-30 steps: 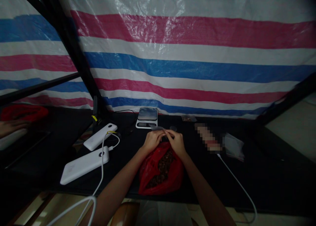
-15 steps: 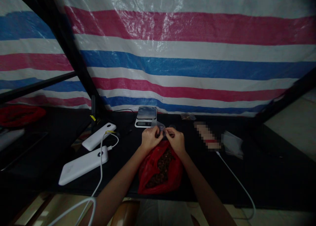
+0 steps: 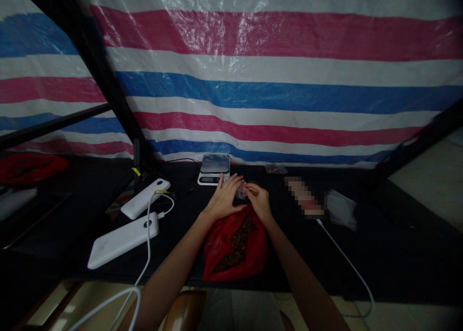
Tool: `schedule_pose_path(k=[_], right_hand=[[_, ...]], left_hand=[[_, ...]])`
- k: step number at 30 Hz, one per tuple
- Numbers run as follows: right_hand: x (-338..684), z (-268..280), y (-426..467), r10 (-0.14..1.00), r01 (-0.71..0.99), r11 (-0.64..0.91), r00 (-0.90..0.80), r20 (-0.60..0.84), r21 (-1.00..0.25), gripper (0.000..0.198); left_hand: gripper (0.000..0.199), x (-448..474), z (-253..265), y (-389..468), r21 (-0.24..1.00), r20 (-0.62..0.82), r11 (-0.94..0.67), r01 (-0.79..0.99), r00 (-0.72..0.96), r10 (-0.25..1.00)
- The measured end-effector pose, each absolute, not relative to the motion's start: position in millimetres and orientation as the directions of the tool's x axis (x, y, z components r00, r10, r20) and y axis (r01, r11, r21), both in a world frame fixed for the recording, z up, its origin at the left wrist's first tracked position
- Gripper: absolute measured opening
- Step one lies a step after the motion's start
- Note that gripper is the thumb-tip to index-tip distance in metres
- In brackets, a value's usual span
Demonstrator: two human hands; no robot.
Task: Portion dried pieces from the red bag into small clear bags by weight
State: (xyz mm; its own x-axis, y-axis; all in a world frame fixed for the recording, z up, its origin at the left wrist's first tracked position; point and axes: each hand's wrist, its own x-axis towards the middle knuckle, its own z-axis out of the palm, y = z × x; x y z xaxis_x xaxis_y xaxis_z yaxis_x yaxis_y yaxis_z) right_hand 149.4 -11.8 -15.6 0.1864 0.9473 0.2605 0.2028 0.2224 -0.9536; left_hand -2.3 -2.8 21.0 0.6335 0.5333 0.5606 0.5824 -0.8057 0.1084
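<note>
A small clear plastic bag [image 3: 240,192] is between my hands, partly hidden by the fingers. My right hand [image 3: 259,200] pinches the bag's right side between thumb and fingers. My left hand [image 3: 227,196] is open, its fingers stretched out flat along the bag's left side. Just below the hands, close to me, a red plastic bag [image 3: 260,258] stands with its mouth open, showing small dark brown pieces [image 3: 238,246] inside. Right behind my left hand is a white digital scale [image 3: 214,165] with a grey weighing plate.
Two white power banks [image 3: 123,239] with a white cable lie at left. At right are a blurred-out phone-like object [image 3: 304,197] on a cable and a stack of clear bags [image 3: 340,208]. A small filled bag [image 3: 275,169] lies at the back. Another red bag [image 3: 32,168] is far left.
My left hand has let go of its pinch and spread its fingers out flat beside the clear bag. My right hand keeps its pinch. The view has shifted very slightly.
</note>
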Motion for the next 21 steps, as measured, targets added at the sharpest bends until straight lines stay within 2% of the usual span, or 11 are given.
schedule_pose_path(k=[5, 11, 13, 16, 18, 21], right_hand=[[150, -18, -9, 0.965, 0.174, 0.219, 0.105, 0.239, -0.960, 0.018], [151, -15, -11, 0.975, 0.180, 0.194, 0.070, 0.209, -0.964, 0.023], [151, -8, -16, 0.965, 0.285, 0.191, 0.120, 0.233, -0.939, 0.025], [151, 6, -26, 0.891, 0.572, 0.201, 0.230, 0.391, -0.795, 0.024], [149, 14, -31, 0.870, 0.666, 0.243, 0.170, 0.462, -0.705, 0.022], [147, 14, -30, 0.893, 0.647, 0.334, 0.016, 0.449, -0.686, 0.018]], left_hand=[[0.062, -6, 21, 1, 0.163, 0.551, -0.754, 0.637, 0.575, 0.605], [0.063, -9, 19, 2, 0.077, 0.546, -0.761, 0.645, 0.611, 0.573], [0.060, -9, 18, 3, 0.065, 0.550, -0.749, 0.659, 0.602, 0.578], [0.057, -10, 17, 3, 0.074, 0.559, -0.725, 0.685, 0.574, 0.599], [0.057, -9, 17, 4, 0.085, 0.557, -0.719, 0.690, 0.566, 0.609], [0.054, -9, 16, 4, 0.084, 0.538, -0.733, 0.675, 0.588, 0.604]])
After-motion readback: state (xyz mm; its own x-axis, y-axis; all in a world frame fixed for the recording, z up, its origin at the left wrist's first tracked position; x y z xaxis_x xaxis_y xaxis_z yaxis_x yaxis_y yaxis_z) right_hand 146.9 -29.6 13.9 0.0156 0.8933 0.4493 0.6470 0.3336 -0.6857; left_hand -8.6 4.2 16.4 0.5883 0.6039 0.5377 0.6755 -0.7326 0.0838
